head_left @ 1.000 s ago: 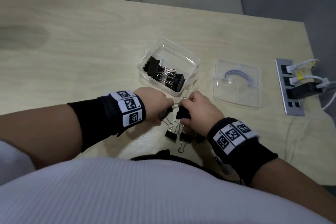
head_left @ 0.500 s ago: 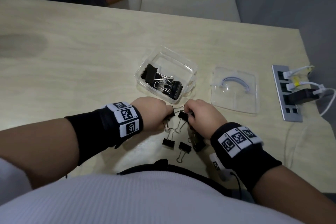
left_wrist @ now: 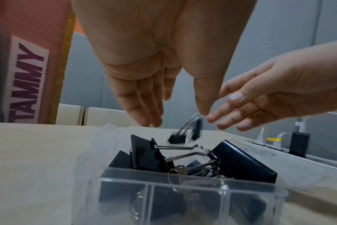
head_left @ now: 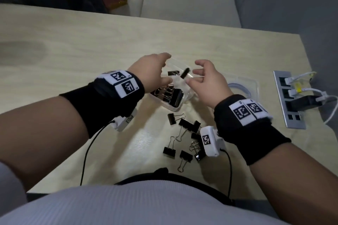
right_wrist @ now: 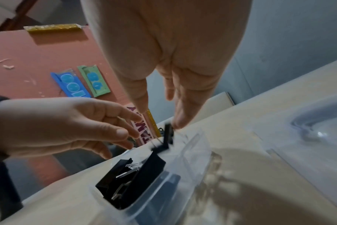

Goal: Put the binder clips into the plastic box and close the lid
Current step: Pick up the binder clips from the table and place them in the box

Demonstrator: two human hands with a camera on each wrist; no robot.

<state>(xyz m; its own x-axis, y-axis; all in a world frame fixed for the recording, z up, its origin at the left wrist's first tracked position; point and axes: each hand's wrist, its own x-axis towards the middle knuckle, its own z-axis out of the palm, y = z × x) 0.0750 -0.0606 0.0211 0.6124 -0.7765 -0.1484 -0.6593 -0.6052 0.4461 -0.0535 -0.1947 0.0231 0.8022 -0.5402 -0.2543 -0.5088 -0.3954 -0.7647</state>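
Note:
Both hands hover over the clear plastic box [head_left: 172,107], fingers spread and holding nothing. My left hand [head_left: 155,71] is over its left side, my right hand [head_left: 204,76] over its right side. Between them small black binder clips [head_left: 184,74] fall blurred through the air [left_wrist: 185,134] toward the box [right_wrist: 166,140]. Large black clips [head_left: 173,96] lie in the box's near end [left_wrist: 240,162]. Several small clips [head_left: 186,137] lie loose on the table near my body. The clear lid [head_left: 245,86] lies flat to the right of the box.
A grey power strip [head_left: 290,100] with white plugs and a black adapter sits near the table's right edge. Cables from the wrist cameras trail over the near table edge. A red board [left_wrist: 29,68] and cream chairs stand beyond the table.
Both hands rose from the pile of clips near my body, moved forward over the box and opened, letting go of the clips, which now fall.

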